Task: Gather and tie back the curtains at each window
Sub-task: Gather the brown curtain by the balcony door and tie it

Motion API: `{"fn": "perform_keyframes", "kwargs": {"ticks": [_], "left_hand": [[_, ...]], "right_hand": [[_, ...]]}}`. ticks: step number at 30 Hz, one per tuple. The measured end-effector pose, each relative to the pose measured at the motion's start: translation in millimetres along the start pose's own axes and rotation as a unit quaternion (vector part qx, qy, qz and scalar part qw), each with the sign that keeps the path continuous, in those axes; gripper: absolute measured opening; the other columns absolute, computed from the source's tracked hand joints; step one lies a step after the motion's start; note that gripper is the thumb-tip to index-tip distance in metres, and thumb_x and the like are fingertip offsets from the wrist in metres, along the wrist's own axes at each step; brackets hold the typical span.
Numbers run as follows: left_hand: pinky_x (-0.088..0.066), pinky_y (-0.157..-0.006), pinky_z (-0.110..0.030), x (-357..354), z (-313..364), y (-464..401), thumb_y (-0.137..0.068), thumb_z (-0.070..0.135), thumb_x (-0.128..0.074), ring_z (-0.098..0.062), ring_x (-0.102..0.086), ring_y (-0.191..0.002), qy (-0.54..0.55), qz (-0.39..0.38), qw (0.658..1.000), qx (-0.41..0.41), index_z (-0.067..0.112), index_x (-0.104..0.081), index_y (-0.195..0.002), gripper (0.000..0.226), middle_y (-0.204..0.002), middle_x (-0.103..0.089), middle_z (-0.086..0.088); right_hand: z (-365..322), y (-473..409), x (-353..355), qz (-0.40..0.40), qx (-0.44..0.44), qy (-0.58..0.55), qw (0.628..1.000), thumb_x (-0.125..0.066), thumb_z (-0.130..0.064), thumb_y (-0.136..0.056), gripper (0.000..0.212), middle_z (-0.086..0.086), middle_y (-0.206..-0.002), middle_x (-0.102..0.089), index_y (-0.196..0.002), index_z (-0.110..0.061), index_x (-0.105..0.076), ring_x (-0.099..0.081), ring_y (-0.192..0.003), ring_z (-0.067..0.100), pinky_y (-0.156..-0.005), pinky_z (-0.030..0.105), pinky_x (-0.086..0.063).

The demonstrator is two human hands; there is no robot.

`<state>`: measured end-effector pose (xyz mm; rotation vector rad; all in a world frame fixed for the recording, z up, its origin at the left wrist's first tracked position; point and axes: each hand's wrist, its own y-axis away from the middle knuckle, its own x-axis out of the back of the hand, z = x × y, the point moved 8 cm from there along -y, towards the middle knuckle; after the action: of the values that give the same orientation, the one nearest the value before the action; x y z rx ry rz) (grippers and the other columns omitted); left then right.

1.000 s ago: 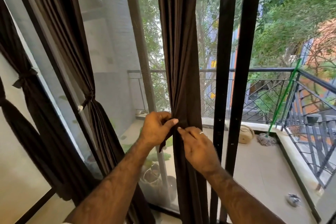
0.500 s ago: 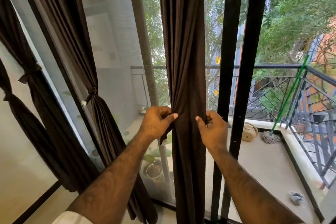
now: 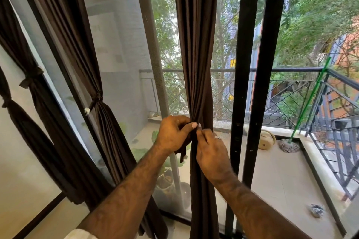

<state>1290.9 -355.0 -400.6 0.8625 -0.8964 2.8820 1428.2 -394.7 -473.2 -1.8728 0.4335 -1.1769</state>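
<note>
From the head camera we see the dark brown curtain [image 3: 196, 44] hanging at centre, gathered to a narrow waist where our hands meet. Our left hand [image 3: 172, 135] curls round the folds at 9 o'clock of that waist, a tie strip [image 3: 182, 152] dangling beneath it; our right hand [image 3: 212, 153] pinches the cloth at 4 o'clock, knuckles just beside the black door frame [image 3: 242, 64]. The fabric is matte and pleated. At 9 o'clock another curtain [image 3: 81, 44] hangs already tied. Beyond the glass, a balcony railing [image 3: 291, 70], a green-handled mop [image 3: 287, 144] and potted plants [image 3: 165, 178] stand.
</note>
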Motion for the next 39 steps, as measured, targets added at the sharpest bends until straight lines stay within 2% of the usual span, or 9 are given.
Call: {"fn": "perform_keyframes", "kwargs": {"ticks": [4,9,14,18,21,24,28,33,39], "left_hand": [[-0.051,-0.056,-0.028,1.7,1.8,0.0,-0.091,0.028,-0.086,-0.005,-0.056,-0.051,0.01,-0.001,1.0,0.009,0.03,-0.067,-0.063,0.033,-0.055,-0.062,0.012],[-0.06,-0.062,-0.035,10.8,-5.7,-4.0,-0.091,0.031,-0.085,-0.008,-0.063,-0.056,-0.044,0.035,0.998,0.014,0.031,-0.064,-0.065,0.033,-0.058,-0.064,0.015],[-0.061,-0.063,-0.04,18.2,-17.5,-1.2,-0.096,0.03,-0.077,-0.016,-0.064,-0.058,-0.033,0.024,0.999,0.024,0.022,-0.065,-0.067,0.033,-0.059,-0.063,0.009],[-0.063,-0.073,-0.05,19.9,-26.6,-5.1,-0.093,0.044,-0.069,-0.026,-0.074,-0.073,-0.039,-0.014,0.998,0.038,0.016,-0.075,-0.082,0.032,-0.074,-0.073,-0.005],[-0.064,-0.076,-0.048,22.5,-25.9,-8.7,-0.094,0.043,-0.069,-0.021,-0.076,-0.075,-0.044,-0.016,0.998,0.039,0.018,-0.079,-0.088,0.028,-0.077,-0.077,-0.001],[-0.063,-0.069,-0.041,25.2,-24.4,-9.6,-0.098,0.033,-0.074,-0.016,-0.071,-0.068,-0.054,0.005,0.998,0.029,0.019,-0.076,-0.08,0.023,-0.068,-0.071,0.005],[-0.062,-0.067,-0.043,20.0,-26.4,-7.3,-0.097,0.044,-0.068,-0.019,-0.07,-0.069,-0.069,0.026,0.997,0.021,0.019,-0.076,-0.082,0.031,-0.07,-0.071,0.002],[-0.062,-0.063,-0.035,14.4,-23.8,-6.3,-0.095,0.042,-0.071,-0.013,-0.071,-0.064,-0.048,0.032,0.998,0.034,0.025,-0.077,-0.081,0.023,-0.068,-0.072,0.01],[-0.05,-0.056,-0.023,10.0,-8.7,-3.4,-0.098,0.025,-0.076,-0.002,-0.062,-0.056,-0.043,0.015,0.999,-0.004,0.033,-0.072,-0.072,0.028,-0.062,-0.067,0.018]], "right_hand": [[0.7,13.5,-15.0,-0.034,0.055,-0.007,0.998,-0.058,-0.015,-0.104,0.048,0.01,-0.123,-0.059,-0.149,-0.003,-0.052,-0.06,-0.094,0.023,-0.081,0.039,-0.06],[4.9,19.3,-15.4,-0.06,0.134,-0.014,0.989,-0.061,-0.012,-0.096,0.049,0.01,-0.133,-0.064,-0.145,-0.009,-0.061,-0.066,-0.107,0.025,-0.092,0.041,-0.061],[75.7,-6.4,-0.4,0.032,-0.192,-0.202,0.96,-0.063,-0.011,-0.102,0.042,-0.002,-0.137,-0.062,-0.143,-0.021,-0.059,-0.062,-0.118,0.013,-0.094,0.039,-0.062],[90.1,-36.0,-18.6,-0.055,-0.299,-0.314,0.899,-0.07,-0.026,-0.103,0.058,-0.015,-0.139,-0.061,-0.156,-0.028,-0.048,-0.055,-0.127,0.0,-0.101,0.024,-0.049],[84.6,-46.8,-7.1,-0.024,-0.298,-0.287,0.91,-0.074,-0.027,-0.099,0.023,-0.018,-0.102,-0.071,-0.122,-0.023,-0.072,-0.066,-0.093,-0.007,-0.089,0.028,-0.06],[76.1,-37.8,-0.8,0.027,-0.296,-0.305,0.905,-0.08,-0.024,-0.094,0.008,-0.008,-0.082,-0.071,-0.095,-0.018,-0.074,-0.068,-0.079,0.005,-0.078,0.034,-0.062],[51.5,-25.1,6.7,0.051,-0.24,-0.285,0.927,-0.078,-0.009,-0.093,0.015,-0.004,-0.09,-0.066,-0.094,-0.019,-0.067,-0.065,-0.079,0.011,-0.074,0.033,-0.061],[-2.2,-15.9,4.9,0.011,-0.027,-0.165,0.986,-0.062,-0.012,-0.104,0.021,0.002,-0.112,-0.063,-0.124,-0.008,-0.068,-0.064,-0.09,0.016,-0.079,0.033,-0.06],[5.4,-17.0,2.9,0.012,-0.053,-0.144,0.988,-0.062,-0.012,-0.104,0.031,0.001,-0.114,-0.061,-0.134,-0.006,-0.067,-0.062,-0.088,0.013,-0.078,0.033,-0.06]]}}
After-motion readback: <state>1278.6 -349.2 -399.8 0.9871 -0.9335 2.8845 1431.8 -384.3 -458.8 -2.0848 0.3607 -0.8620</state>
